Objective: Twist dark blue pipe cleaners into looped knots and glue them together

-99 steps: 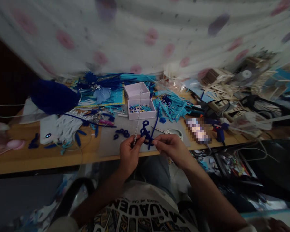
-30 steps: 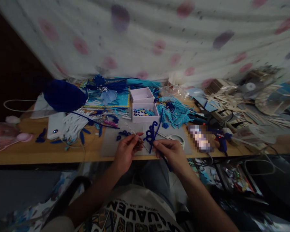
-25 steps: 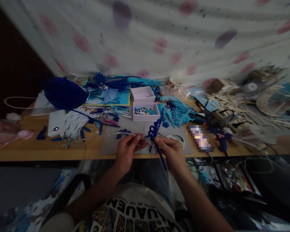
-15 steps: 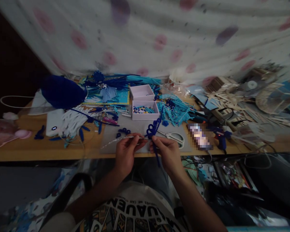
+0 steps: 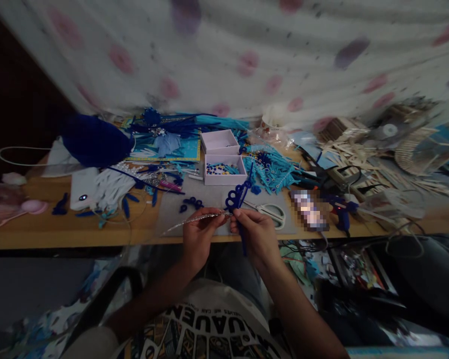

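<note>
Near the table's front edge, my left hand [image 5: 199, 238] pinches a thin silvery, sparkly strip [image 5: 183, 224] whose free end trails to the left. My right hand [image 5: 257, 235] is closed on a dark blue fuzzy pipe cleaner [image 5: 233, 197] bent into several loops, with straight lengths sticking out above and below the fingers. The strip's right end meets the blue piece at my right fingertips; whether they are joined there I cannot tell. Beyond my left hand another curled blue piece [image 5: 191, 202] lies on the grey mat [image 5: 168, 202]. White-handled scissors [image 5: 271, 213] rest just past my right hand.
A white box [image 5: 225, 178] of beads stands behind the hands, its lid [image 5: 219, 142] beyond it. Turquoise pipe cleaners [image 5: 279, 177] are heaped to its right. Further right are a phone-like blurred object [image 5: 310, 210] and a blue glue gun [image 5: 342, 212]. White strips [image 5: 114, 187] lie left.
My left hand has shifted slightly right and down, bringing the silvery strip's end against the blue looped piece. My right hand keeps its hold on that piece, almost in place.
</note>
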`<action>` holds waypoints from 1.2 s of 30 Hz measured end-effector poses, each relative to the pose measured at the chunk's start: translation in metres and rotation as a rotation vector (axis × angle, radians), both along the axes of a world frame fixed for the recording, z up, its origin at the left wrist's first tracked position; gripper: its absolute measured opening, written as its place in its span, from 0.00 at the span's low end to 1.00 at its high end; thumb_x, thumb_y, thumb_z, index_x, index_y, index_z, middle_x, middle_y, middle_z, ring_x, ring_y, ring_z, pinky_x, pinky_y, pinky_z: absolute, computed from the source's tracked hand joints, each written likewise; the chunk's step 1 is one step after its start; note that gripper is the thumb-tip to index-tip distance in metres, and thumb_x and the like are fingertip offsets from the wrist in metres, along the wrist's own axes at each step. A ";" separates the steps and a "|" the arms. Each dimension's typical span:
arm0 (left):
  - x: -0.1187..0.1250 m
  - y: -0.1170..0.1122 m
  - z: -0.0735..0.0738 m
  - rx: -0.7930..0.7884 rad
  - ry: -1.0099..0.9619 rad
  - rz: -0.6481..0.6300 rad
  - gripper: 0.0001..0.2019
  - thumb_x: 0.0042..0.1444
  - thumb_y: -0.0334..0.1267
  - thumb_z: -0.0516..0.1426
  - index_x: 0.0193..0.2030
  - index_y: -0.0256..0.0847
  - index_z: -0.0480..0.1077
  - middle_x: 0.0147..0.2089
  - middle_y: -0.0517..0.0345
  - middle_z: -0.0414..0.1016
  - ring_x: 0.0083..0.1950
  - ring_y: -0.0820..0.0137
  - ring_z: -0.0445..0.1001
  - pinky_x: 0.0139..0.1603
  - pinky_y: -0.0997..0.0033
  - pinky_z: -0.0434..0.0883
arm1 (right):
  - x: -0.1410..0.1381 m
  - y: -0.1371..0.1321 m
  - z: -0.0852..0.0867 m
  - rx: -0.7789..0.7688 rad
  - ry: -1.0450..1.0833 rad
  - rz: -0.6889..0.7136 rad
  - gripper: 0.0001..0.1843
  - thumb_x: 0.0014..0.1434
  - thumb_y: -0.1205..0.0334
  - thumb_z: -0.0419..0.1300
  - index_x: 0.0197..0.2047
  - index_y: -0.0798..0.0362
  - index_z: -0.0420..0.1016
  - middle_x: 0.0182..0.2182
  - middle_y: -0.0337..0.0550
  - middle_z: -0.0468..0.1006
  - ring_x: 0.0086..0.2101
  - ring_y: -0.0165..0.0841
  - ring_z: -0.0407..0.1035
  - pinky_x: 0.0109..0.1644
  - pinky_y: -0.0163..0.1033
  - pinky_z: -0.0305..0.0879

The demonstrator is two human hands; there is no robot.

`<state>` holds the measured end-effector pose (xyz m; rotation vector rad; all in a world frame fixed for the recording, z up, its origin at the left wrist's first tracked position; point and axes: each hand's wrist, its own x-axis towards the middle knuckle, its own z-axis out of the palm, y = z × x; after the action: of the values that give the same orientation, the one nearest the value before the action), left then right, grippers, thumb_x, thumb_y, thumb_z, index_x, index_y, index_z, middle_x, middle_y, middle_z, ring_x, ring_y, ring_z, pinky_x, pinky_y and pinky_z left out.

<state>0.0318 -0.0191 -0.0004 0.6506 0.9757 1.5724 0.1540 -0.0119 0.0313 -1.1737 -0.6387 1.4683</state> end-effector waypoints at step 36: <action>-0.022 -0.005 0.001 0.491 0.828 0.072 0.05 0.62 0.31 0.61 0.41 0.43 0.79 0.42 0.52 0.85 0.44 0.64 0.83 0.46 0.66 0.79 | -0.005 -0.007 -0.005 -0.037 0.062 -0.012 0.18 0.39 0.50 0.79 0.27 0.54 0.84 0.22 0.38 0.78 0.22 0.28 0.69 0.27 0.34 0.68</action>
<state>0.0102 -0.0243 0.0011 1.7138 1.2036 1.6342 0.1490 -0.0190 0.0263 -1.1542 -0.5633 1.5055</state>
